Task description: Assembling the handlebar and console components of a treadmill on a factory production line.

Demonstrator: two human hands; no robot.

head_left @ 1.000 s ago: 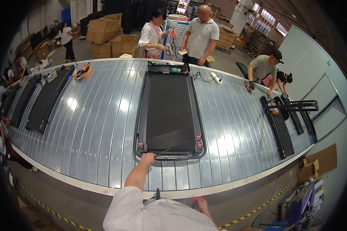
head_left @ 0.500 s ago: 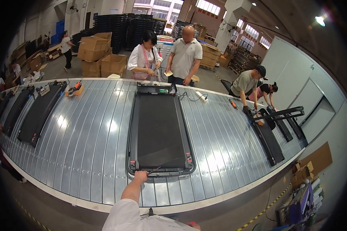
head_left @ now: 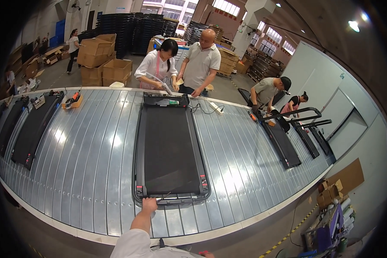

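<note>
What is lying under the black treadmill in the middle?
The black treadmill lies flat on a conveyor of grey metal slats. The slats directly beneath it are covered. The left hand touches its near edge.

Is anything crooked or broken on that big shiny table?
Nothing looks broken or spilled. The black treadmill lies flat and straight on the metal conveyor. The left hand touches its near end. A white power strip lies loose near its far end.
</note>
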